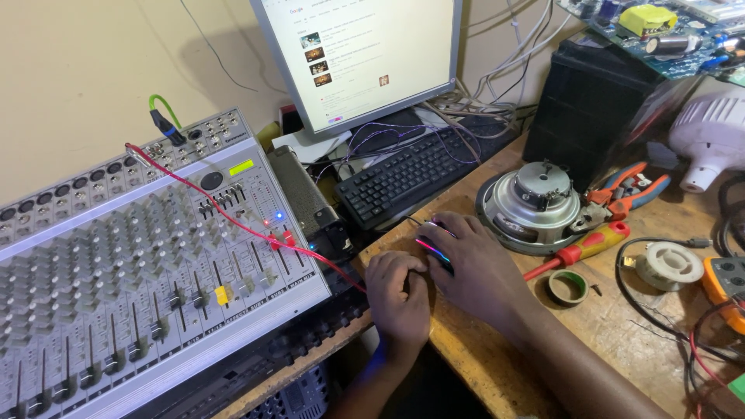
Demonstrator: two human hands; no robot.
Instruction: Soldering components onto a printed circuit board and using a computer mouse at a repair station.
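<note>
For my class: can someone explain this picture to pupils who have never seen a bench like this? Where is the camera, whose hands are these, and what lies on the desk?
The single picture comes from a camera worn on a person's head, looking down at their own two bare hands. The right hand rests on a computer mouse with glowing coloured lights. The left hand lies curled on the wooden desk beside it, holding nothing that shows. To the left sits a large grey audio mixer with many sliders, a red wire draped across it. Behind are a black keyboard and a lit monitor. To the right lie a loudspeaker, a red screwdriver, orange pliers and a roll of tape.
</note>
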